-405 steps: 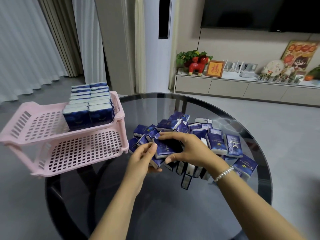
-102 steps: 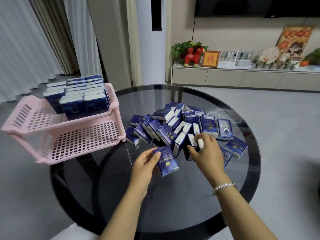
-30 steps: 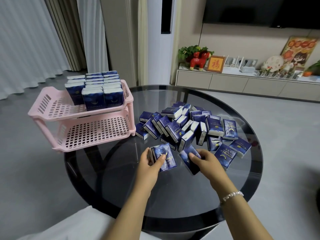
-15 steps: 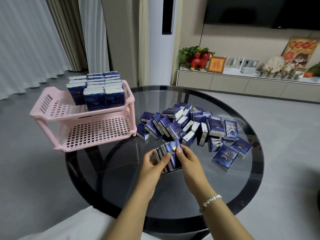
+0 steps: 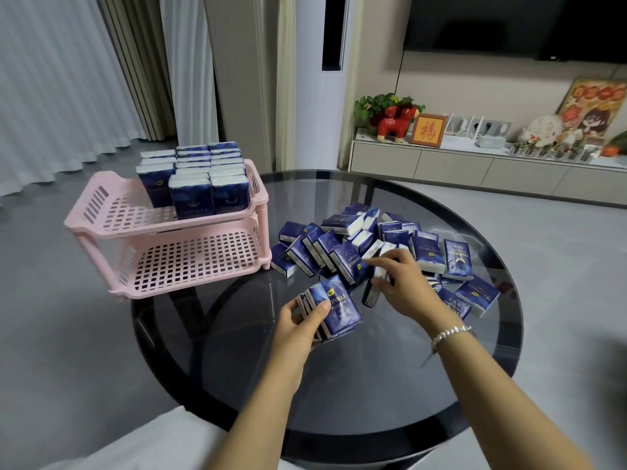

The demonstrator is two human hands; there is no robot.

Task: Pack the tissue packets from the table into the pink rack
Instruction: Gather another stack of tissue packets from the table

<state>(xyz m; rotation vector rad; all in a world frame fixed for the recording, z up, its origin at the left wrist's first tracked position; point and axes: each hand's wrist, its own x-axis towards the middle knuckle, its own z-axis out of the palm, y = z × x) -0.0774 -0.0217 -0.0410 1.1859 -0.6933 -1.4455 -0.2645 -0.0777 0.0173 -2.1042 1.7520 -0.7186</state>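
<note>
Several packets (image 5: 334, 310) clamped in left hand (image 5: 298, 325); right hand (image 5: 402, 283) pinches another from the pile (image 5: 369, 242) beside the pink rack (image 5: 169, 232). Best stacked flush.

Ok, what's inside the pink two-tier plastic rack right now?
The pink rack's top tier holds upright blue tissue packets in rows at its right end; back rows are partly hidden. The bottom tier shows only bare grid.

Worktop (image 5: 339, 385): smoked glass, glossy, reflective. Rack (image 5: 176, 228): pink plastic, perforated, matt. Tissue packets (image 5: 342, 259): blue film wrap, slight sheen. Bracelet (image 5: 451, 334): shiny beads.
</note>
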